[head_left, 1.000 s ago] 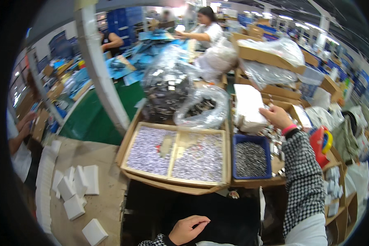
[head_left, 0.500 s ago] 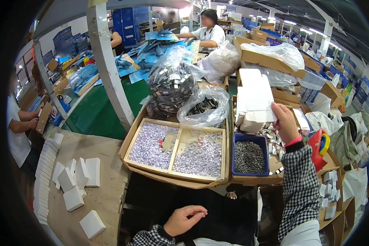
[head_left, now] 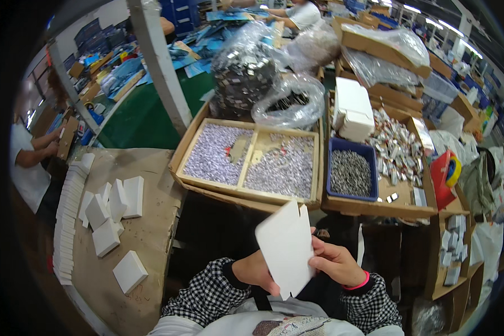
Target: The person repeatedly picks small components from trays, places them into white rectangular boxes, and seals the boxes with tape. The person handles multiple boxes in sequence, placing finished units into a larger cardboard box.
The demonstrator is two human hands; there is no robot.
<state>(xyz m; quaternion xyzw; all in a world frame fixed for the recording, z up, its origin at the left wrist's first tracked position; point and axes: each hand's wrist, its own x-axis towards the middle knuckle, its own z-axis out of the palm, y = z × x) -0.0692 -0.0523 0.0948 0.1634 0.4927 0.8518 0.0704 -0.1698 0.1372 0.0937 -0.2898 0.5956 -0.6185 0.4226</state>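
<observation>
A flat white carton blank [head_left: 286, 246] with notched ends is tilted in front of me, between my two hands. My left hand [head_left: 253, 270] grips it from its lower left side, with most of the fingers hidden behind it. At its right edge my right hand [head_left: 337, 263] pinches it between thumb and fingers. Beyond my hands, a stack of similar white blanks [head_left: 354, 108] rests in a cardboard box, behind a blue bin [head_left: 351, 197] of small dark metal parts. A divided wooden tray [head_left: 248, 158] of small pale pieces lies left of that bin.
Several white boxes [head_left: 130, 271] lie on the brown-covered table [head_left: 151, 238] at left, beside a long row of white boxes [head_left: 71, 215]. Bags of dark parts [head_left: 243, 84] stand behind the tray. A red tape dispenser [head_left: 441, 179] is at right. Other people work beyond.
My right hand has come back from the stack with a white blank. My left hand has taken hold of it too. The view has tilted downward.
</observation>
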